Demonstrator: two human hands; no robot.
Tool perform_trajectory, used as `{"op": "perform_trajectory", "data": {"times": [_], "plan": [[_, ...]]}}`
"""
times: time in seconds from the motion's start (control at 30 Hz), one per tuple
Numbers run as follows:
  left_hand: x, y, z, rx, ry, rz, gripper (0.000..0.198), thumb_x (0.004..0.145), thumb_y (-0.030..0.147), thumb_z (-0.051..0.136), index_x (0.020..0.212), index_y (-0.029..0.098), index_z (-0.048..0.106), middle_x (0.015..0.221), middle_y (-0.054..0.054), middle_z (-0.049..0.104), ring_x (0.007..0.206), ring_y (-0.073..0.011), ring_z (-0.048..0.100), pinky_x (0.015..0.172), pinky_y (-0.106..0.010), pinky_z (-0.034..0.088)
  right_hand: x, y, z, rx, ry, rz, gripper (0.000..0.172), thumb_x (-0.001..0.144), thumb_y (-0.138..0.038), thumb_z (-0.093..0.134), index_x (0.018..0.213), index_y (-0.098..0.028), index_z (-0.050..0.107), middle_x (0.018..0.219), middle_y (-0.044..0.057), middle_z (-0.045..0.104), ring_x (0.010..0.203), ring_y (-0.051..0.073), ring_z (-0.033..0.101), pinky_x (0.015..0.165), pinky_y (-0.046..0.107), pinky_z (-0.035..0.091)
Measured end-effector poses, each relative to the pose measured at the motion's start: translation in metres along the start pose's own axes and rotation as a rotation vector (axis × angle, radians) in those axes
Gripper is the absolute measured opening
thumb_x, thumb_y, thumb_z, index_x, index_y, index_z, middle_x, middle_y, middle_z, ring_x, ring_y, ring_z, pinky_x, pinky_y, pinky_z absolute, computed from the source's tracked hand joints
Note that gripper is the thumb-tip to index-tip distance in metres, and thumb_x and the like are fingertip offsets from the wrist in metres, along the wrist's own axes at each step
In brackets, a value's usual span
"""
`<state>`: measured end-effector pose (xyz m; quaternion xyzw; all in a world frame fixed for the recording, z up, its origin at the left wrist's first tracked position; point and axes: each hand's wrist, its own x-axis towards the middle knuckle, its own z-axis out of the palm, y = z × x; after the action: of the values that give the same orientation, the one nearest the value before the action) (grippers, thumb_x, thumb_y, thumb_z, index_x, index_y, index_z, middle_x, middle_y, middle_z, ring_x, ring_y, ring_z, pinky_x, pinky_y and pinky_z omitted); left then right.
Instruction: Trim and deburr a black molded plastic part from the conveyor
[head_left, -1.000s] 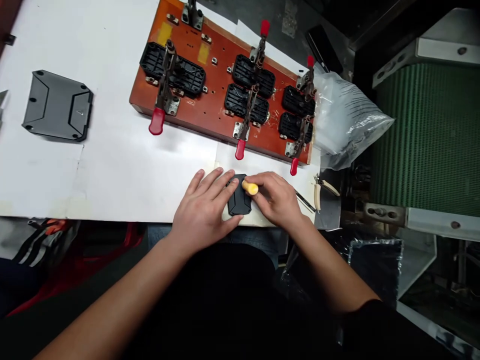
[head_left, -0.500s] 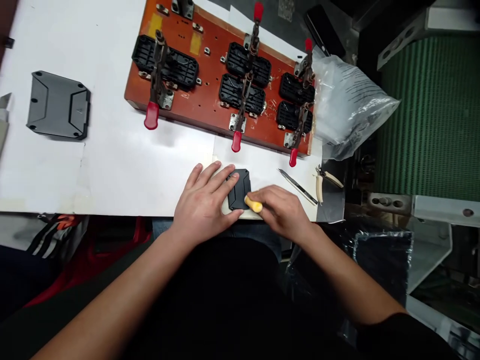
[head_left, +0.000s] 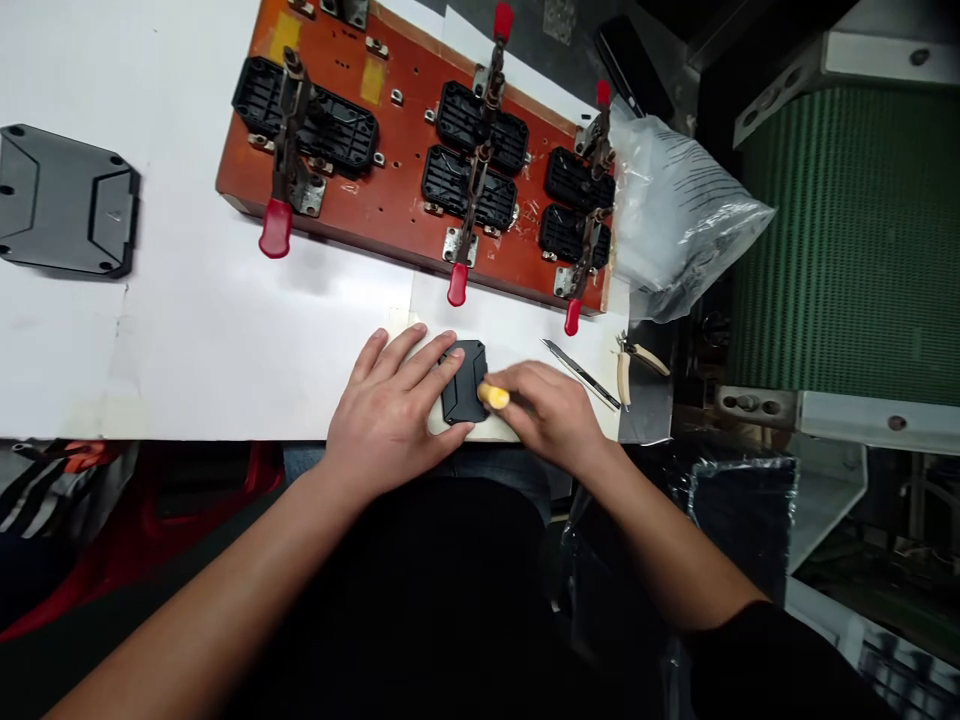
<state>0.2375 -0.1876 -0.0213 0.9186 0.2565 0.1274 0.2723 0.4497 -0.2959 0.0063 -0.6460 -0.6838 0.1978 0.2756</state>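
Note:
A small dark grey plastic cover [head_left: 467,385] lies on the white table top near its front edge. My left hand [head_left: 390,415] is spread flat, with fingertips and thumb resting on the cover's left side and lower edge. In my right hand [head_left: 551,410] is a tool with a yellow handle [head_left: 495,396], its butt end facing up. That hand is closed round the tool at the cover's right edge. The tool's working tip is hidden. A larger dark grey cover [head_left: 64,205] of similar shape lies at the far left.
An orange-brown fixture board [head_left: 360,215] with red-handled toggle clamps and several black plastic parts stands beyond my hands. Right of my hands lie a craft knife [head_left: 581,374] and cream-handled nippers [head_left: 624,378]. A clear plastic bag [head_left: 675,210] and a phone [head_left: 634,65] are farther back.
The whole view has shifted, so things appear farther left. Against the cover, my right hand and the yellow-handled tool have slid slightly away from me along its right edge. My left hand stays on the cover.

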Motion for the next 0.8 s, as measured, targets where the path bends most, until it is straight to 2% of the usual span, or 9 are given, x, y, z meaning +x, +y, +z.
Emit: {"op": "perform_trajectory", "data": {"times": [0.13, 0.3, 0.5, 0.7, 0.8], "plan": [[0.001, 0.0, 0.001, -0.004, 0.024, -0.004, 0.073, 0.09, 0.042, 0.075, 0.156, 0.024, 0.049, 0.164, -0.007, 0.046, 0.155, -0.0358, 0.036, 0.132, -0.061, 0.021, 0.016, 0.002, 0.006, -0.043, 0.077, 0.036, 0.017, 0.102, -0.018, 0.061, 0.116, -0.025, 0.066, 0.107, 0.005, 0.073, 0.099, 0.025, 0.069, 0.087, 0.038, 0.058], [0.0, 0.001, -0.001, 0.005, -0.005, 0.004, 0.07, 0.091, 0.042, 0.073, 0.154, 0.02, 0.051, 0.165, -0.007, 0.044, 0.156, -0.0353, 0.033, 0.133, -0.06, 0.02, -0.003, -0.006, 0.001, 0.058, -0.022, 0.012, 0.023, 0.103, -0.013, 0.057, 0.121, -0.025, 0.065, 0.112, 0.005, 0.074, 0.101, 0.023, 0.07, 0.089, 0.038, 0.059], [0.001, 0.0, 0.0, 0.015, 0.012, -0.003, 0.071, 0.091, 0.043, 0.073, 0.154, 0.021, 0.05, 0.165, -0.007, 0.044, 0.156, -0.0355, 0.034, 0.133, -0.06, 0.019, 0.008, 0.005, 0.002, -0.012, 0.116, 0.084, 0.015, 0.1, -0.021, 0.068, 0.114, -0.025, 0.068, 0.108, 0.004, 0.074, 0.097, 0.023, 0.071, 0.085, 0.036, 0.058], [0.0, -0.002, -0.001, 0.018, -0.023, 0.025, 0.071, 0.092, 0.045, 0.071, 0.155, 0.02, 0.049, 0.166, -0.007, 0.042, 0.156, -0.0359, 0.032, 0.132, -0.06, 0.02, -0.008, -0.003, 0.002, 0.071, 0.04, 0.152, 0.015, 0.102, -0.019, 0.067, 0.116, -0.026, 0.067, 0.11, 0.003, 0.076, 0.1, 0.022, 0.072, 0.088, 0.035, 0.059], [0.0, -0.003, 0.0, 0.02, -0.006, 0.017, 0.071, 0.093, 0.045, 0.07, 0.156, 0.02, 0.048, 0.166, -0.006, 0.042, 0.156, -0.0359, 0.033, 0.132, -0.06, 0.019, 0.001, 0.001, 0.002, 0.021, 0.088, 0.129, 0.015, 0.099, -0.02, 0.071, 0.113, -0.025, 0.068, 0.108, 0.003, 0.075, 0.096, 0.022, 0.071, 0.084, 0.034, 0.058]]}}
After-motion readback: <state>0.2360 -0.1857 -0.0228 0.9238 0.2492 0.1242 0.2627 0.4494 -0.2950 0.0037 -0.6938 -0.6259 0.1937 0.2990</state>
